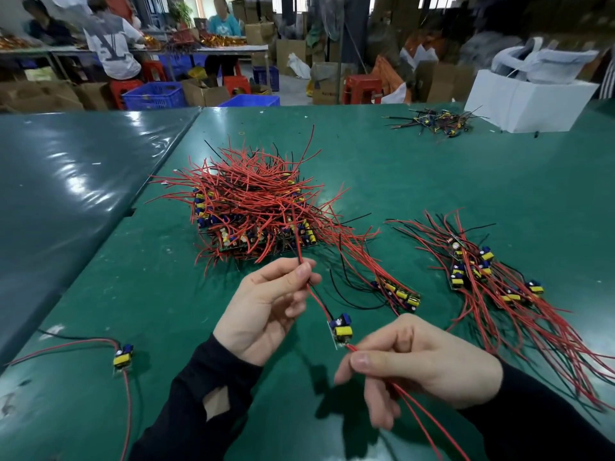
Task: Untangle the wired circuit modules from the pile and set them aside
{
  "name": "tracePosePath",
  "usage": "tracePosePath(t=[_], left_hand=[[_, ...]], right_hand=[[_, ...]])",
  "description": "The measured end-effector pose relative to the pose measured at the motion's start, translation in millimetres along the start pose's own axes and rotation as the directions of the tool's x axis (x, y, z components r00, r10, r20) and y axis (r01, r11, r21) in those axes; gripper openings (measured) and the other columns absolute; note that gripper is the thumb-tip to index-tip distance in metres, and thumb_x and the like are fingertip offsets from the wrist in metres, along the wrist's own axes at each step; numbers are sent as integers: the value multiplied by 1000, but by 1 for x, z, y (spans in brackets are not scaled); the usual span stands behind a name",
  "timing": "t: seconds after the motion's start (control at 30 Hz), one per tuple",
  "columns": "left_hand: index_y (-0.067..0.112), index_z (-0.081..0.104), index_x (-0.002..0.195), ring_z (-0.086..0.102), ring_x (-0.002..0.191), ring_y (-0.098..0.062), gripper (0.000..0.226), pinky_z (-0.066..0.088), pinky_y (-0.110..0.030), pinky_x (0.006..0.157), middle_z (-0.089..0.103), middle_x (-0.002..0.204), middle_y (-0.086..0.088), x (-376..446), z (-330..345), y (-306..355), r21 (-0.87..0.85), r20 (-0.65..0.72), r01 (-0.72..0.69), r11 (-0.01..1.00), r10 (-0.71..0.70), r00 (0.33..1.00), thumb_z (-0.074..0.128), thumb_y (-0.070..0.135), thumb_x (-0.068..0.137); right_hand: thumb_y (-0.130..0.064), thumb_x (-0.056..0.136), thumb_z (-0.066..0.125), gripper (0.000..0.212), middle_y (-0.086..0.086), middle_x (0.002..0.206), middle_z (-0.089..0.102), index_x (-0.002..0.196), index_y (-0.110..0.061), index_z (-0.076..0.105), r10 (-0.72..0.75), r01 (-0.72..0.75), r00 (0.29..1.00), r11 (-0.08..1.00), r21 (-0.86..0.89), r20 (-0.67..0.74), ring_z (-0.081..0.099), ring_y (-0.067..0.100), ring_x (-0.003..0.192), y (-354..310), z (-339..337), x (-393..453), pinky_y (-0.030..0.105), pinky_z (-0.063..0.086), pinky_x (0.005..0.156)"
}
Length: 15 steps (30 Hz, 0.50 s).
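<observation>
One circuit module (pixel 341 330) is held up above the green tabletop (pixel 416 181), strung between both hands by its wires. The left hand (pixel 266 307) is raised, thumb and forefinger pinching the red and black wire pair (pixel 317 299) that leads up from the module; the remaining fingers are loosely curled. The right hand (pixel 419 364) is placed lower and nearer, thumb and forefinger pinched on the two red wires (pixel 419 417) leaving the module's other end, with the other fingers curled beneath.

The tangled pile (pixel 256 207) of red-wired modules is seen just beyond the left hand, boards stacked under a mass of loose wire ends. A small row of modules (pixel 399 292) is laid between the pile and the right hand. A larger sorted bundle (pixel 492 271) is spread to the right, wires fanned toward the tabletop's near edge. A single module (pixel 123 356) is set apart at the left. A small heap of dark-wired parts (pixel 439 121) is noted far right, beside a white box (pixel 529 101).
</observation>
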<state>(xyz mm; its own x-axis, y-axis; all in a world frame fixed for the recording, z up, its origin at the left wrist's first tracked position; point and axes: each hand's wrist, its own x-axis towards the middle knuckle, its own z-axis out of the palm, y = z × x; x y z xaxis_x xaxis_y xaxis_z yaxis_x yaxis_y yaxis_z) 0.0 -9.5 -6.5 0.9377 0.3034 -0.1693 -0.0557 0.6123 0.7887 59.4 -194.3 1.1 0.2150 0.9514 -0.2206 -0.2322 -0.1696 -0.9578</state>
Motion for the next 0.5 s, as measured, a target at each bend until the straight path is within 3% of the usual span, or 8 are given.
tracePosePath(t=[0.07, 0.17, 0.27, 0.4, 0.5], left_hand=[[13, 74, 59, 49, 40, -3, 7, 39, -10, 39, 67, 61, -7, 1, 2, -2, 85, -73, -87, 993, 94, 993, 67, 10, 60], [16, 74, 61, 61, 52, -5, 5, 43, -13, 41, 69, 64, -5, 0, 3, -5, 195, -89, -145, 970, 165, 982, 71, 14, 58], [16, 74, 60, 65, 59, -7, 5, 41, -14, 40, 68, 63, -3, 0, 2, -7, 187, -74, -102, 977, 118, 990, 72, 17, 56], [14, 70, 53, 67, 58, -9, 4, 48, -15, 45, 67, 62, -2, 3, 1, -11, 100, -129, -94, 991, 107, 986, 73, 12, 52], [12, 74, 64, 71, 67, -12, 11, 52, -16, 52, 73, 73, -7, 5, 1, -14, 123, -109, -43, 991, 56, 992, 73, 16, 55]], right_hand=[[-21, 90, 54, 23, 5, 65, 71, 94, -5, 71, -27, 22, 996, 998, -64, -79, 63, 12, 51, 2, 2, 1, 19, 46, 51], [-20, 91, 55, 24, 4, 67, 71, 96, -2, 69, -43, 26, 993, 989, -149, -110, 63, 12, 52, 4, 6, 0, 20, 46, 52], [-25, 91, 57, 21, 2, 69, 71, 95, -8, 70, -11, -4, 996, 985, -175, -85, 63, 10, 53, 4, 8, -5, 20, 47, 53], [-29, 87, 57, 26, 5, 66, 70, 92, -7, 71, 0, -37, 987, 973, -228, -160, 61, 11, 51, -2, 5, -14, 22, 47, 54], [-34, 83, 59, 29, 6, 65, 71, 89, -9, 72, 0, -67, 979, 945, -321, -203, 61, 12, 51, -13, 0, -23, 21, 45, 52]])
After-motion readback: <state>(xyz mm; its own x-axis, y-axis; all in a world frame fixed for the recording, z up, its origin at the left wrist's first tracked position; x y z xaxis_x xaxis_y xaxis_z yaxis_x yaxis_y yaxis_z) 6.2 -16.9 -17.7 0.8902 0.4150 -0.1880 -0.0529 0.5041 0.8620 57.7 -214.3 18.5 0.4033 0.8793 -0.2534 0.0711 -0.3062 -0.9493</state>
